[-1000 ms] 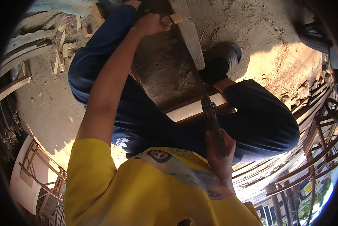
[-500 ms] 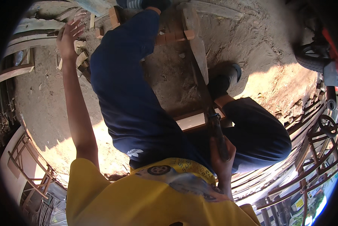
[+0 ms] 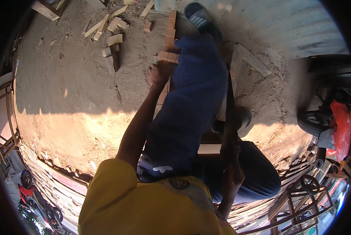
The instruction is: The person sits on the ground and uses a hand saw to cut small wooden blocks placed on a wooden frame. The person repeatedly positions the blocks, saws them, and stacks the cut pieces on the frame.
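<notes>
Your left hand (image 3: 158, 75) has come down from the air over the wood scraps (image 3: 103, 26) to the brown blocks beside your left leg (image 3: 191, 90), and your view has turned leftward with it. Its fingers are bent just below a short row (image 3: 168, 57) of blocks; whether they grip it, you cannot tell from this angle. A longer row (image 3: 170, 33) of blocks runs from there up toward your left slipper (image 3: 199, 18), and more blocks show by your left wrist, partly hidden by arm and leg.

Your right hand (image 3: 233, 176), low by your right leg (image 3: 257, 168), is closed around the handle of the saw (image 3: 230, 113). The saw's blade points up and away from you, along the right side of your left leg. One block (image 3: 233, 74) sits just beside it, near a plank (image 3: 251, 60). Your right slipper (image 3: 244, 117) is right of the blade. Farther right stands a wheel (image 3: 312, 122), near a red cover (image 3: 341, 129).
</notes>
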Motion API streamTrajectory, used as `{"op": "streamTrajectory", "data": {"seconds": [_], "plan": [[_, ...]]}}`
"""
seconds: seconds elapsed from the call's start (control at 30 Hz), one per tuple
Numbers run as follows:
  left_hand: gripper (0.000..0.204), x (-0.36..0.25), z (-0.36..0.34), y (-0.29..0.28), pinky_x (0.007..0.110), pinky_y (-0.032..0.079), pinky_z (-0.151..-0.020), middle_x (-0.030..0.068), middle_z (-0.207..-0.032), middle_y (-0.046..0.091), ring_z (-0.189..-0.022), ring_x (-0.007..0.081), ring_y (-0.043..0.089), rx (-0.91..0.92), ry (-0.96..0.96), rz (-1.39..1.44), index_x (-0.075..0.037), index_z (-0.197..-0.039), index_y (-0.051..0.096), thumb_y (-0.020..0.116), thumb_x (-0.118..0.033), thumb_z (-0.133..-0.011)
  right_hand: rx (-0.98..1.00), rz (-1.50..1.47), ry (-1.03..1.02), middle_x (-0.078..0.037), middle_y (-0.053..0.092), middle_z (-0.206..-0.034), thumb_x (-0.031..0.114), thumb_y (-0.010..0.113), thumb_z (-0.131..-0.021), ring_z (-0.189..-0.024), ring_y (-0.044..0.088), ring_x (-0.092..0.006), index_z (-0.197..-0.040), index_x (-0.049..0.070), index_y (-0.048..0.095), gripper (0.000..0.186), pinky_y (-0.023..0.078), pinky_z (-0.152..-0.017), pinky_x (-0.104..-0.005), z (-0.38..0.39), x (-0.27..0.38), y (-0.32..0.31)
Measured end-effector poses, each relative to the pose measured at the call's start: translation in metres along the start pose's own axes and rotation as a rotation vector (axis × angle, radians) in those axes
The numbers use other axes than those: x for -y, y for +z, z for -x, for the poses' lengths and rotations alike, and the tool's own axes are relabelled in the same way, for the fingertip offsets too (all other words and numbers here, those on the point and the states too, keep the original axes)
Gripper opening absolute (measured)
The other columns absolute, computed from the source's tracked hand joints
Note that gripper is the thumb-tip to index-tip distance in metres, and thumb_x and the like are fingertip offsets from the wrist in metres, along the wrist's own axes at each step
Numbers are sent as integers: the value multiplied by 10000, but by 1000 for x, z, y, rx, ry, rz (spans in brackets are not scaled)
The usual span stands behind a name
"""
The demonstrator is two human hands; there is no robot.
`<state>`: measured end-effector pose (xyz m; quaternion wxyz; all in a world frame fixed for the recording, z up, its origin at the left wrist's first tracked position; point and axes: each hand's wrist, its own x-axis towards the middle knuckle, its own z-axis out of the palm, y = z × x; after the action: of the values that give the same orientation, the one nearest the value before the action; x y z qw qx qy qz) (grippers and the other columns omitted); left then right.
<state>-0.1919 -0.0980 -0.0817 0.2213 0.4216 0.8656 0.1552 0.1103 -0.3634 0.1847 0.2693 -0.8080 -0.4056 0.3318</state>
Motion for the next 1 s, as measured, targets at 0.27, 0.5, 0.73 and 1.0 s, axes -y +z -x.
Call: {"op": "streamTrajectory", "data": {"seconds": [0.27, 0.5, 0.73, 1.0], "plan": [[677, -24, 26, -15, 448, 519, -804, 237, -992, 634, -939, 384, 641, 240, -44, 15, 69, -1125, 438, 682, -424, -730, 49, 21, 13, -49, 542, -604, 193, 592, -879, -548, 482, -106, -785, -37, 586, 248, 388, -484, -315, 2, 25, 4], [472, -8, 17, -6, 432, 512, -820, 195, -949, 671, -951, 360, 643, 227, -16, 90, -24, -1000, 580, 668, -401, -730, 23, -29, -68, -2, 492, -592, 206, 587, -879, -492, 444, -51, -770, 13, 576, 222, 317, -423, -240, 4, 20, 9], [449, 3, 8, -12, 457, 508, -812, 186, -947, 672, -946, 363, 643, 252, -13, -5, -45, -1026, 582, 654, -384, -740, 22, -155, 55, 33, 502, -615, 216, 613, -882, -514, 440, -31, -815, 29, 602, 199, 323, -427, -205, 15, 20, 16], [431, 30, -2, -5, 464, 505, -787, 192, -941, 665, -930, 355, 643, 225, -6, 19, -34, -1038, 574, 624, -371, -774, 86, -270, 78, 28, 545, -729, 188, 667, -857, -660, 491, -29, -927, 36, 605, 178, 405, -563, -213, 23, 38, 18]]}}
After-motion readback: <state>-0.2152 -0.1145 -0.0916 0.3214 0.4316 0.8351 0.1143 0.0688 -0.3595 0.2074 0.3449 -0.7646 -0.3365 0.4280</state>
